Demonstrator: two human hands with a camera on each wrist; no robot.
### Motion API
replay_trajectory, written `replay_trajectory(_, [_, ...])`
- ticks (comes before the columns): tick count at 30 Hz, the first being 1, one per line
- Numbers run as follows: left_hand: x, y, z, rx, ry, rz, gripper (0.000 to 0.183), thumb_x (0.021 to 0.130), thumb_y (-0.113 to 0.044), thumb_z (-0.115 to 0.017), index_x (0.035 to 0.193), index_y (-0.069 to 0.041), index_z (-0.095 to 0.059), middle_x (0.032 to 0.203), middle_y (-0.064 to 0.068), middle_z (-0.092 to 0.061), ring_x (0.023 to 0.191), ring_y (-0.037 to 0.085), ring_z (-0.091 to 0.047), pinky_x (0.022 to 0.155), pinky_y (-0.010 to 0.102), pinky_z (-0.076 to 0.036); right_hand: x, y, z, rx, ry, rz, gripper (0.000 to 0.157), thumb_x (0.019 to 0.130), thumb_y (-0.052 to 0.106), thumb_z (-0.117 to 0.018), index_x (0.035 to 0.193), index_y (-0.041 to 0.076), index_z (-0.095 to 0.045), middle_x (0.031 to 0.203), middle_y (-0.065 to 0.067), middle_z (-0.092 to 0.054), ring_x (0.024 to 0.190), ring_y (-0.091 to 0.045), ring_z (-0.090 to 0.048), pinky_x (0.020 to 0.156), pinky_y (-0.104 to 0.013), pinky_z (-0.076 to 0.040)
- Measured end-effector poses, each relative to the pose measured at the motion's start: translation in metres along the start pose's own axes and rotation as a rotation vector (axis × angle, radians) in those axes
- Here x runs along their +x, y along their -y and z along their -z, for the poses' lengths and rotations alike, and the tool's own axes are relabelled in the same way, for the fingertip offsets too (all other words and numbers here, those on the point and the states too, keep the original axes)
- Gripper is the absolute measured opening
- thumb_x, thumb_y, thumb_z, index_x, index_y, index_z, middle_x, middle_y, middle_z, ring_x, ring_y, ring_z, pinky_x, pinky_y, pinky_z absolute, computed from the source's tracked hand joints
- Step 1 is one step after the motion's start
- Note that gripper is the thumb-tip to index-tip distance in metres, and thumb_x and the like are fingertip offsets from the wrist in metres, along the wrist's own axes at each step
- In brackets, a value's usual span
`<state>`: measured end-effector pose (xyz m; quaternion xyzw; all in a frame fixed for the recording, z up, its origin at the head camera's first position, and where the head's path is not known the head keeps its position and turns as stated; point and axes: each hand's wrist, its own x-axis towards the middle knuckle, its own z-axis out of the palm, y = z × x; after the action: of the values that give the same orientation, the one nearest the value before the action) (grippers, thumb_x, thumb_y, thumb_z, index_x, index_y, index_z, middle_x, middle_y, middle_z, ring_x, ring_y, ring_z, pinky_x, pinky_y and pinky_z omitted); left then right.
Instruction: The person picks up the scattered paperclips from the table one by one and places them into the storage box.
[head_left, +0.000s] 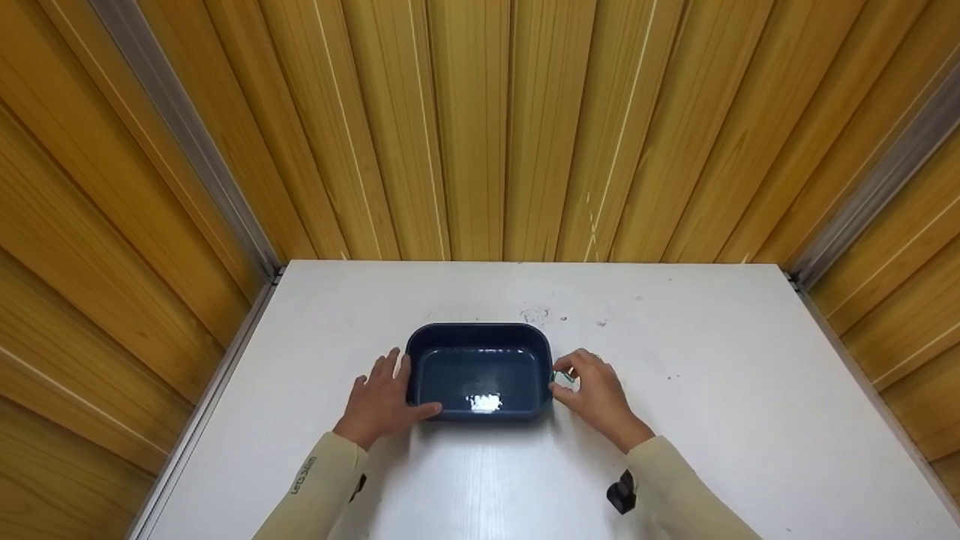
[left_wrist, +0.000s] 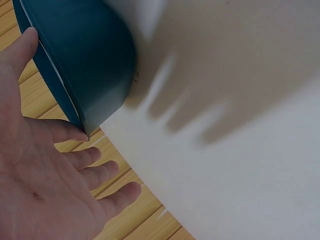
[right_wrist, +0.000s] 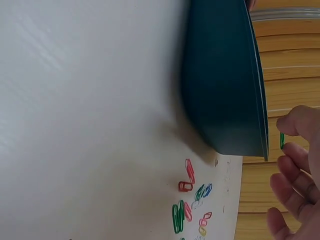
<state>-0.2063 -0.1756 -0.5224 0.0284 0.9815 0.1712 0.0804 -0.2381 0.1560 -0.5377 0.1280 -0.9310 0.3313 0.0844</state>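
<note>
A dark blue rectangular box [head_left: 480,375] with rounded corners stands on the white table, nothing visible inside it. My left hand [head_left: 382,401] rests against its left end with fingers spread and fairly straight. The left wrist view shows the thumb and index finger touching the rim of the box [left_wrist: 85,60], the other fingers apart from it. Beside the right end, my right hand [head_left: 598,394] pinches a small green paper clip [right_wrist: 282,140] between thumb and index finger, close to the rim. The remaining right fingers are loosely bent.
Several coloured paper clips [right_wrist: 187,210] lie on the table near the box in the right wrist view; the head view does not show them clearly. Small dark marks dot the white table [head_left: 712,450]. Wood-patterned walls [head_left: 480,135] rise behind and on both sides.
</note>
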Motion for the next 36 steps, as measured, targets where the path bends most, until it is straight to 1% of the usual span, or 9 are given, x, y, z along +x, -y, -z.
replay_trajectory(4, [0.002, -0.002, -0.001, 0.000, 0.007, -0.005, 0.105, 0.078, -0.067, -0.065, 0.152, -0.004, -0.027, 0.161, 0.017, -0.021, 0.148, 0.038, -0.021, 0.114, 0.063, -0.023, 0.004, 0.005, -0.006, -0.002, -0.024, 0.024, 0.021, 0.076, 0.017, -0.081, 0.091, 0.014, -0.067, 0.090, 0.003, -0.062, 0.083, -0.022, -0.060, 0.078, -0.038, -0.044])
replay_trajectory(7, [0.001, -0.001, -0.002, 0.007, 0.006, 0.004, 0.105, 0.077, -0.067, -0.066, 0.152, -0.004, -0.028, 0.160, 0.017, -0.021, 0.148, 0.037, -0.021, 0.114, 0.063, -0.023, 0.008, 0.009, -0.014, 0.002, -0.025, 0.038, 0.021, 0.076, 0.017, -0.080, 0.092, 0.014, -0.067, 0.091, 0.003, -0.062, 0.084, -0.021, -0.061, 0.079, -0.038, -0.045])
replay_trajectory(11, [0.000, -0.001, -0.005, 0.026, 0.009, 0.007, 0.105, 0.077, -0.067, -0.066, 0.152, -0.005, -0.028, 0.160, 0.016, -0.022, 0.148, 0.037, -0.022, 0.113, 0.062, -0.025, 0.011, 0.015, -0.023, 0.020, 0.001, 0.019, 0.022, 0.077, 0.018, -0.079, 0.094, 0.015, -0.067, 0.094, 0.003, -0.062, 0.087, -0.015, -0.060, 0.080, -0.035, -0.048])
replay_trajectory(16, [0.003, -0.004, -0.008, 0.036, 0.019, -0.008, 0.106, 0.077, -0.069, -0.064, 0.152, -0.004, -0.028, 0.160, 0.017, -0.023, 0.147, 0.036, -0.023, 0.113, 0.062, -0.026, 0.013, 0.019, -0.028, 0.019, 0.015, -0.016, 0.024, 0.078, 0.020, -0.079, 0.098, 0.016, -0.066, 0.098, 0.002, -0.063, 0.091, -0.015, -0.058, 0.086, -0.039, -0.048])
replay_trajectory(19, [0.004, -0.006, -0.009, 0.036, 0.023, -0.007, 0.106, 0.077, -0.070, -0.064, 0.152, -0.005, -0.028, 0.160, 0.017, -0.022, 0.148, 0.036, -0.023, 0.113, 0.062, -0.026, 0.014, 0.021, -0.030, 0.025, 0.025, -0.023, 0.026, 0.079, 0.022, -0.079, 0.101, 0.016, -0.066, 0.102, 0.001, -0.064, 0.096, -0.017, -0.060, 0.091, -0.042, -0.046])
replay_trajectory(24, [0.004, -0.008, -0.007, 0.027, 0.023, -0.003, 0.106, 0.076, -0.069, -0.065, 0.152, -0.005, -0.028, 0.160, 0.016, -0.022, 0.148, 0.036, -0.022, 0.114, 0.061, -0.025, 0.016, 0.021, -0.030, 0.044, 0.029, -0.013, 0.027, 0.079, 0.022, -0.079, 0.103, 0.016, -0.066, 0.105, 0.001, -0.064, 0.100, -0.018, -0.061, 0.092, -0.043, -0.046])
replay_trajectory(29, [0.004, -0.007, -0.004, 0.021, 0.013, 0.000, 0.105, 0.077, -0.068, -0.066, 0.152, -0.005, -0.027, 0.160, 0.016, -0.022, 0.148, 0.036, -0.022, 0.113, 0.061, -0.026, 0.020, 0.018, -0.027, 0.083, 0.022, -0.023, 0.028, 0.081, 0.021, -0.078, 0.106, 0.018, -0.067, 0.105, 0.003, -0.064, 0.097, -0.015, -0.060, 0.091, -0.038, -0.050])
replay_trajectory(31, [0.004, -0.006, -0.003, 0.019, 0.011, 0.003, 0.105, 0.077, -0.067, -0.066, 0.152, -0.005, -0.027, 0.160, 0.017, -0.022, 0.147, 0.036, -0.023, 0.113, 0.061, -0.026, 0.022, 0.017, -0.025, 0.105, 0.015, -0.014, 0.029, 0.081, 0.020, -0.078, 0.107, 0.018, -0.066, 0.104, 0.002, -0.064, 0.095, -0.015, -0.060, 0.088, -0.036, -0.052])
replay_trajectory(36, [0.001, 0.000, 0.001, 0.016, 0.005, 0.017, 0.106, 0.077, -0.068, -0.065, 0.152, -0.005, -0.027, 0.160, 0.017, -0.023, 0.147, 0.036, -0.023, 0.114, 0.061, -0.025, 0.024, 0.014, -0.023, 0.191, -0.006, 0.011, 0.030, 0.081, 0.014, -0.078, 0.109, 0.015, -0.066, 0.104, 0.000, -0.065, 0.091, -0.015, -0.059, 0.084, -0.042, -0.053])
